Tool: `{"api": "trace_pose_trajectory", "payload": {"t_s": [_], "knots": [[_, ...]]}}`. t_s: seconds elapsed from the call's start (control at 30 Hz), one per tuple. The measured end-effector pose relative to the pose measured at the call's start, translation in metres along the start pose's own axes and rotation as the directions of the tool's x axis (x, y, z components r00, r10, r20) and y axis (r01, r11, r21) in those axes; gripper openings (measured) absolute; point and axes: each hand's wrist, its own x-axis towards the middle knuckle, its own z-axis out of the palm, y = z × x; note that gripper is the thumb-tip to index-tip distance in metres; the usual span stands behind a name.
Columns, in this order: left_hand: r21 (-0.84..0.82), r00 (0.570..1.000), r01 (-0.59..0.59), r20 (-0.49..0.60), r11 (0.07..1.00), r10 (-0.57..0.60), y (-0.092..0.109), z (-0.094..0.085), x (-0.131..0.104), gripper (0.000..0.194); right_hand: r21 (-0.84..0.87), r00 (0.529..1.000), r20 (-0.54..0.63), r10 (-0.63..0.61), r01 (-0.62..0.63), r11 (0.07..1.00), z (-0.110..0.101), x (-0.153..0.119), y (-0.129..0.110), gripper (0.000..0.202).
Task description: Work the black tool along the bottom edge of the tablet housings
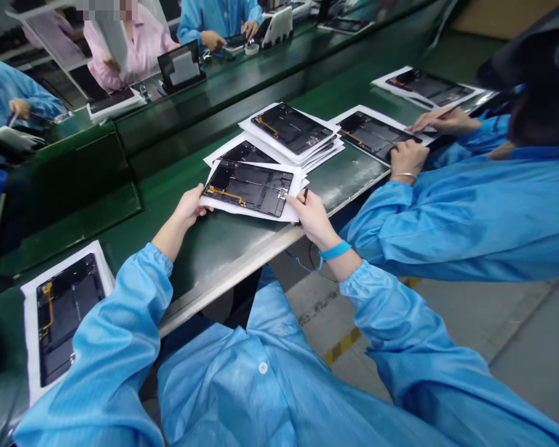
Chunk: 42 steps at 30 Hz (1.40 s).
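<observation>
Black device panel (256, 186), orange flex strip along one side, on white sheet (283, 211) over green bench (233, 239). Left hand (192, 205), right hand (311, 214) grip opposite ends. Panel stack (291, 127) just behind; coworker's hands (407, 158) to right.

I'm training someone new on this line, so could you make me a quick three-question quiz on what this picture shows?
1. Multiple choice: where is the blue band?
A) On the left wrist
B) On the right wrist
C) On both wrists

2. True or false: the panel between the left hand and the right hand lies on a white sheet.

3. Fill in the missing word: the ribbon on that panel is ____ in colour.

Key: 1 B; 2 true; 3 orange.
</observation>
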Motion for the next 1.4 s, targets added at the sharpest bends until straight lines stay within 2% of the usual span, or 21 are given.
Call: {"api": "trace_pose_trajectory", "payload": {"t_s": [0.1,0.2,0.3,0.37,0.43,0.53,0.63,0.7,0.77,0.83,0.87,0.9,0.93,1.0,1.07,1.13,1.23,1.3,1.4], "knots": [[0.077,0.999,-0.033,0.005,0.996,0.033,-0.003,-0.004,-0.006,0.034,0.009,1.0,0.001,-0.013,0.013,1.0,0.005,-0.009,-0.006,0.058],[0.161,0.997,-0.081,0.02,0.984,0.079,-0.005,-0.023,-0.027,0.037,0.026,0.999,0.028,-0.026,0.026,0.999,0.01,-0.039,-0.013,0.059],[0.252,0.995,-0.096,0.018,0.963,0.095,-0.005,-0.061,-0.059,0.04,0.024,0.993,0.116,0.007,-0.01,1.0,0.021,-0.091,-0.017,0.057],[0.327,0.998,-0.064,-0.003,0.943,0.069,-0.005,-0.093,-0.081,0.036,0.026,0.967,0.241,0.087,-0.096,0.995,0.034,-0.132,-0.017,0.056],[0.411,0.999,-0.015,-0.035,0.911,0.032,-0.005,-0.125,-0.099,0.034,0.07,0.903,0.389,0.18,-0.224,0.972,0.05,-0.17,-0.013,0.057],[0.558,0.997,0.063,-0.08,0.828,-0.022,-0.007,-0.168,-0.112,0.031,0.124,0.777,0.568,0.271,-0.407,0.905,0.075,-0.217,-0.004,0.057],[0.718,0.993,0.12,-0.088,0.685,-0.082,-0.01,-0.199,-0.109,0.031,0.094,0.6,0.731,0.326,-0.561,0.822,0.095,-0.25,0.004,0.059],[0.804,0.993,0.112,-0.077,0.584,-0.085,-0.012,-0.21,-0.104,0.034,0.029,0.477,0.812,0.336,-0.608,0.793,0.103,-0.262,0.006,0.06],[0.866,0.998,0.062,-0.043,0.496,-0.05,-0.014,-0.214,-0.099,0.04,-0.052,0.361,0.873,0.328,-0.599,0.799,0.104,-0.266,0.005,0.059],[0.906,1.0,-0.007,0.006,0.422,0.004,-0.018,-0.212,-0.096,0.046,-0.127,0.263,0.914,0.309,-0.537,0.834,0.098,-0.261,0.001,0.057],[0.921,0.999,-0.04,0.029,0.388,0.033,-0.021,-0.209,-0.096,0.047,-0.153,0.234,0.926,0.296,-0.486,0.861,0.093,-0.257,-0.002,0.056],[0.932,0.997,-0.067,0.048,0.357,0.062,-0.024,-0.206,-0.096,0.047,-0.167,0.225,0.933,0.281,-0.422,0.891,0.088,-0.251,-0.005,0.054],[0.94,0.994,-0.09,0.064,0.33,0.089,-0.027,-0.204,-0.097,0.047,-0.171,0.235,0.936,0.261,-0.344,0.923,0.083,-0.244,-0.009,0.051],[0.949,0.986,-0.126,0.089,0.29,0.139,-0.033,-0.201,-0.098,0.045,-0.158,0.305,0.93,0.205,-0.171,0.972,0.073,-0.231,-0.014,0.047],[0.95,0.981,-0.147,0.104,0.275,0.167,-0.037,-0.2,-0.099,0.045,-0.168,0.379,0.908,0.181,-0.067,0.984,0.066,-0.221,-0.018,0.046],[0.953,0.981,-0.14,0.096,0.27,0.169,-0.039,-0.2,-0.099,0.044,-0.201,0.397,0.892,0.215,-0.079,0.977,0.064,-0.215,-0.017,0.046],[0.964,0.988,-0.082,0.046,0.253,0.146,-0.038,-0.2,-0.099,0.039,-0.228,0.344,0.899,0.27,-0.16,0.961,0.067,-0.217,-0.009,0.048],[0.971,0.992,-0.044,0.015,0.235,0.122,-0.034,-0.198,-0.1,0.04,-0.211,0.331,0.907,0.261,-0.179,0.961,0.071,-0.222,-0.002,0.048],[0.977,0.993,-0.075,0.054,0.198,0.107,-0.024,-0.192,-0.106,0.053,-0.149,0.376,0.902,0.212,-0.189,0.971,0.078,-0.23,0.004,0.048]]}}
